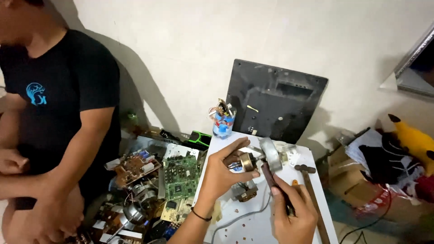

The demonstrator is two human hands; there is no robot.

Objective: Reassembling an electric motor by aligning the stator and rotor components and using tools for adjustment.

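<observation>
My left hand grips a small electric motor with a brass-coloured end and a grey metal disc on its shaft, held above a white table. My right hand holds a dark-handled tool whose tip touches the motor near the disc. Under the motor lies another small metal part. A grey cable and small brown bits lie on the table.
A hammer lies at the table's right edge. A cup of small parts and a black panel stand at the back. Circuit boards and scrap pile up on the left, beside a person in a black shirt. Bags and a yellow plush toy sit on the right.
</observation>
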